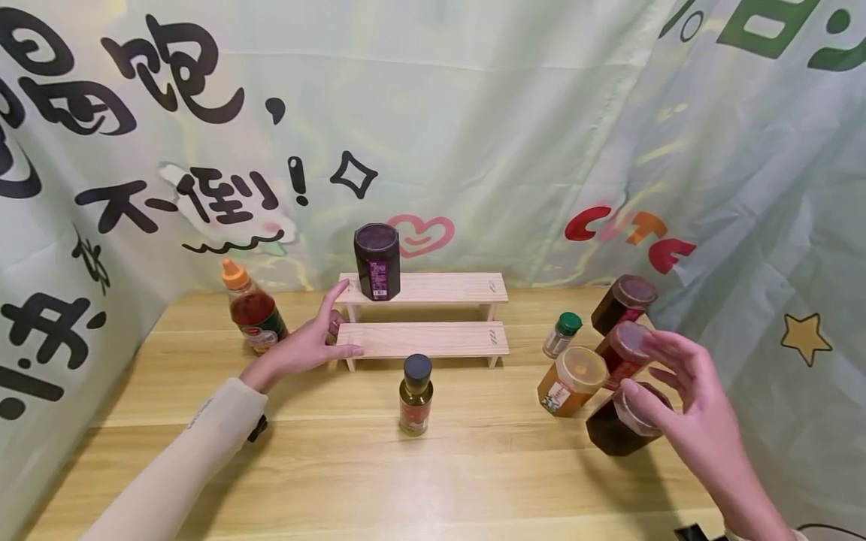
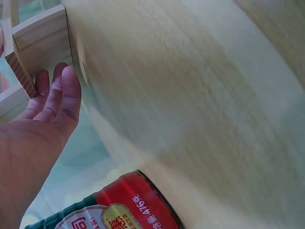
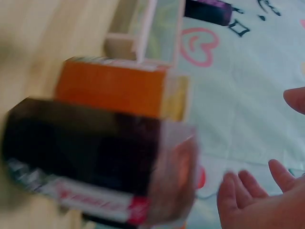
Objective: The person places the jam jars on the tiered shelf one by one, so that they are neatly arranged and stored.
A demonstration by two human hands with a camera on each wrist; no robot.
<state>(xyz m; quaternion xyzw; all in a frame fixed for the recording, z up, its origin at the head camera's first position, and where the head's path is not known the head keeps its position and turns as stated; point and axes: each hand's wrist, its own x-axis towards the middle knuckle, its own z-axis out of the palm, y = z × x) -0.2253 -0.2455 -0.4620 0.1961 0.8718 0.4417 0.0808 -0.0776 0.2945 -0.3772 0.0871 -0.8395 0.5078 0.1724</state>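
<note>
My left hand (image 1: 306,344) holds the left end of a two-step wooden shelf (image 1: 426,340), its thumb on the lower step and index finger at the upper one. Fingers against the shelf's end panel (image 2: 45,40) show in the left wrist view. On the upper step stands a dark jar with a purple label (image 1: 379,264). My right hand (image 1: 700,409) hovers with spread fingers over a dark faceted jar (image 1: 609,430); the right wrist view shows a gap between that jar (image 3: 86,133) and the fingers. An amber jar (image 1: 567,387) stands beside it.
Behind these are two more dark jars, one nearer (image 1: 617,353) and one farther (image 1: 619,304), plus a green-capped shaker (image 1: 560,338). An orange-capped sauce bottle (image 1: 255,314) stands left of the shelf, a black-capped bottle (image 1: 415,402) in front. Printed cloth (image 1: 473,135) hangs behind.
</note>
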